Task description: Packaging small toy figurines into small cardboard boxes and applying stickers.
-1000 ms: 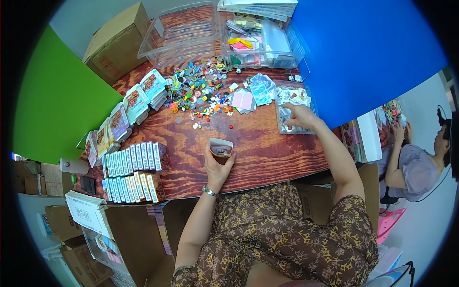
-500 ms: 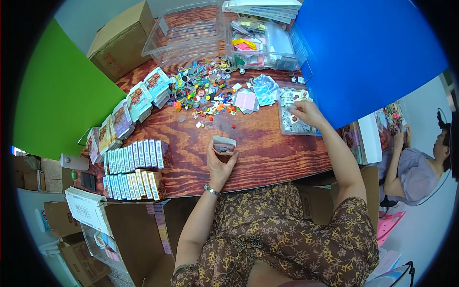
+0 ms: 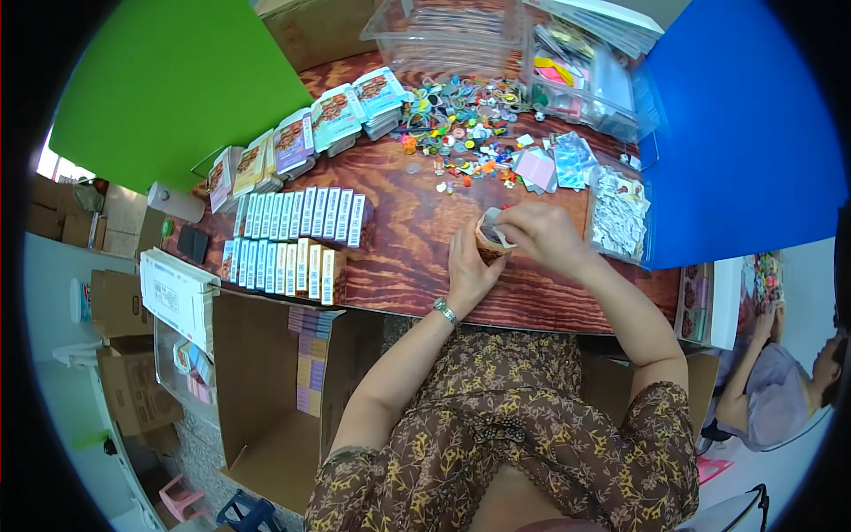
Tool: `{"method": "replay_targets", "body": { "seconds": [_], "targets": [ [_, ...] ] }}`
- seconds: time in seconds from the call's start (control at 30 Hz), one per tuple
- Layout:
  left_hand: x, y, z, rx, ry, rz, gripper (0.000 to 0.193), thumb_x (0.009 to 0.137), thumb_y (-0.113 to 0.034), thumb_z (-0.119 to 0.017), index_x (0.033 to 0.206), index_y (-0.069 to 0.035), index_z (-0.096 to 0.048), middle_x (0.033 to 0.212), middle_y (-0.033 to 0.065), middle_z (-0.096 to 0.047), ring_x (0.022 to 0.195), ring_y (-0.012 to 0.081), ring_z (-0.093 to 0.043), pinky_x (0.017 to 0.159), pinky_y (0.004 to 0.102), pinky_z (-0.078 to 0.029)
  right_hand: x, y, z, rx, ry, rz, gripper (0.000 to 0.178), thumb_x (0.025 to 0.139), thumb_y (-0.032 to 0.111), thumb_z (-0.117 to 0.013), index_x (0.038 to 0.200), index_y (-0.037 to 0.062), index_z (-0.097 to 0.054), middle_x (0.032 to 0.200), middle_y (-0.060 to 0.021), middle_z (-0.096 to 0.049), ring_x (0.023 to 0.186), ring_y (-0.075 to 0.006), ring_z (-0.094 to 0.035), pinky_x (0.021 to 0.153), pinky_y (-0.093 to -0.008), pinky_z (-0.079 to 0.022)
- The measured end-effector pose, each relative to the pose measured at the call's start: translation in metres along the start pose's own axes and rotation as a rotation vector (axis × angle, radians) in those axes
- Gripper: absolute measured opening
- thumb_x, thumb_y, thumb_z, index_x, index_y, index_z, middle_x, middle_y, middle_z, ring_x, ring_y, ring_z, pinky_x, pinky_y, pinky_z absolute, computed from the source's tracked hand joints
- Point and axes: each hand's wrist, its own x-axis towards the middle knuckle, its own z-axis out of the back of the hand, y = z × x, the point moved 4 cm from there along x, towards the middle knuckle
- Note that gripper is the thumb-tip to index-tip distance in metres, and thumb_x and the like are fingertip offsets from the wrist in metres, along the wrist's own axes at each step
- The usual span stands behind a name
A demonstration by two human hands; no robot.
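Observation:
My left hand (image 3: 472,273) is wrapped round a small open cardboard box (image 3: 489,245), holding it upright above the table's front part. At its mouth, my right hand (image 3: 548,238) has its fingers pinched together, partly over the opening. Whatever those fingers hold is hidden. Right of my hands is a clear tray (image 3: 650,232) full of small white packets (image 3: 618,213). Beyond the box lie a pink card stack (image 3: 535,168), shiny bluish sachets (image 3: 574,161) and a spread of colourful small trinkets (image 3: 465,124).
Two rows of small filled boxes (image 3: 301,215) stand at the left, with stacks of flat printed cartons (image 3: 335,115) behind. Green (image 3: 182,97) and blue (image 3: 745,133) panels flank the table. Clear bins (image 3: 443,40) line the back. Another person (image 3: 776,386) works at far right.
My right hand has left the tray of white packets and come to the mouth of the box in my left hand. The whole view has shifted, with the table's things now further right.

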Motion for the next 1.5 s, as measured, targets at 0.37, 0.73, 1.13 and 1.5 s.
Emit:
{"method": "replay_targets", "body": {
  "seconds": [0.37,0.73,1.13,1.5],
  "targets": [
    [-0.004,0.006,0.006,0.005,-0.051,-0.028,0.086,0.068,-0.011,-0.087,0.141,-0.003,-0.041,0.121,0.0195,-0.057,0.112,0.0382,-0.056,0.094,0.0457,-0.048,-0.001,0.010,-0.024,-0.307,0.081,0.121,0.024,0.078,0.016,-0.071,0.101,0.0124,-0.064,0.087,-0.0060,-0.063,0.083,-0.0266,-0.068,0.064,-0.0391,-0.055],
    [-0.004,0.004,0.005,0.004,-0.053,-0.043,0.086,0.067,-0.009,-0.086,0.141,-0.002,-0.041,0.119,0.0194,-0.056,0.111,0.0377,-0.056,0.094,0.0448,-0.047,-0.001,0.012,-0.024,-0.376,0.147,-0.036,0.017,0.082,0.020,-0.071,0.097,0.0124,-0.067,0.086,-0.0080,-0.063,0.083,-0.0295,-0.068,0.063,-0.0429,-0.056],
    [-0.010,0.014,0.006,-0.082,-0.047,0.038,0.092,0.072,-0.014,-0.087,0.146,0.000,-0.034,0.128,0.0227,-0.054,0.117,0.0396,-0.055,0.099,0.0462,-0.046,-0.006,0.028,-0.006,-0.265,-0.140,0.132,0.025,0.078,0.007,-0.075,0.102,0.0088,-0.069,0.096,-0.0091,-0.066,0.085,-0.0277,-0.066,0.070,-0.0374,-0.056],
    [-0.022,0.026,0.013,-0.146,-0.006,-0.047,0.093,0.072,-0.006,-0.087,0.148,-0.004,-0.032,0.136,0.0189,-0.054,0.112,0.0279,-0.063,0.093,0.0377,-0.054,-0.040,0.026,-0.009,-0.042,-0.222,0.150,0.030,0.073,0.008,-0.080,0.101,0.0092,-0.070,0.111,-0.0098,-0.064,0.085,-0.0252,-0.067,0.069,-0.0366,-0.056]
  ]
}}
